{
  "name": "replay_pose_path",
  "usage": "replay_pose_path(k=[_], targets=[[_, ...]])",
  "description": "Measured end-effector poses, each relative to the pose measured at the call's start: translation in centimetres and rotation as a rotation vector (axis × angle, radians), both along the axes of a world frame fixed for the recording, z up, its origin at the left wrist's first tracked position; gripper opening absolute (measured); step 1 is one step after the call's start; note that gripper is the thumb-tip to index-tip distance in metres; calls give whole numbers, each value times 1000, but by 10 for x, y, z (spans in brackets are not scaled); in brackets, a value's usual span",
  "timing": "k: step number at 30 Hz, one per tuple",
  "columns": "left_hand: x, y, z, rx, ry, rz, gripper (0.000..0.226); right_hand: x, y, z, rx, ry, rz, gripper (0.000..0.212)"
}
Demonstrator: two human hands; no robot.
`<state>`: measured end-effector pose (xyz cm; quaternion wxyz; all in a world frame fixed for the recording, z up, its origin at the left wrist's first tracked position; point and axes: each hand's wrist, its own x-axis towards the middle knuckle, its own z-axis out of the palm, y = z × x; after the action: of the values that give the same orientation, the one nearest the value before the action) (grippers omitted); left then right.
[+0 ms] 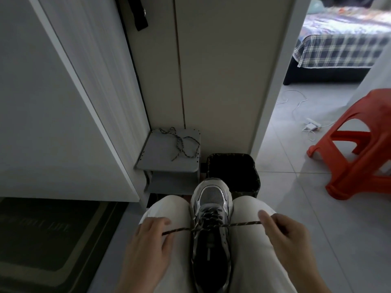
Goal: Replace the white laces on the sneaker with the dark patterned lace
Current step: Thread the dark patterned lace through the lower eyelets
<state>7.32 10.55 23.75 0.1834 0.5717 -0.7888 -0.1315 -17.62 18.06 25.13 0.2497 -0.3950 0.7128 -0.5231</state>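
Over tiles [296, 187], lace [243, 224] spans left hand [146, 244], right hand [289, 235].

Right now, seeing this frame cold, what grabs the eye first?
The sneaker wedged between the person's knees at bottom centre, with the dark patterned lace pulled taut sideways across it by the left hand and right hand. Next, the orange stool on the floor at right, and a second speckled lace lying loose on the grey shelf beyond the shoe.

The sneaker [211, 250] heel runs off the bottom edge, the stool [357, 149] off the right.
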Motion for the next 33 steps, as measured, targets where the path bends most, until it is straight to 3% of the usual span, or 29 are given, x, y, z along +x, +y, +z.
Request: replay_pose_path(k=[2,4,6,8,11,13,18,20,23,25,30,33], targets=[[-13,12,-2,-107,136,1,22,-2,2,6,-18,-246,5,44],[-36,32,3,-71,351,-102,17,4,2,11,-13,-500,67,43],[-63,52,9,231,525,-182,36,18,-3,18,5,-741,154,38],[-86,66,10,421,465,-276,47,29,-7,24,-20,-899,231,30],[-94,73,7,631,519,-319,26,29,-10,29,-36,-856,288,29],[-87,73,8,663,595,-227,13,19,-9,30,-51,-750,277,34],[-63,67,3,586,441,-244,22,2,-5,19,4,-705,214,32],[-59,60,2,603,380,-279,21,3,-5,14,73,-555,165,32],[-59,52,6,541,337,-233,12,6,4,12,177,193,73,11],[-59,46,10,463,320,-187,10,13,10,16,63,495,93,20],[-66,38,19,385,295,-165,8,32,18,17,-245,750,284,24],[-67,39,18,331,287,-155,18,37,22,12,-264,812,304,45]])
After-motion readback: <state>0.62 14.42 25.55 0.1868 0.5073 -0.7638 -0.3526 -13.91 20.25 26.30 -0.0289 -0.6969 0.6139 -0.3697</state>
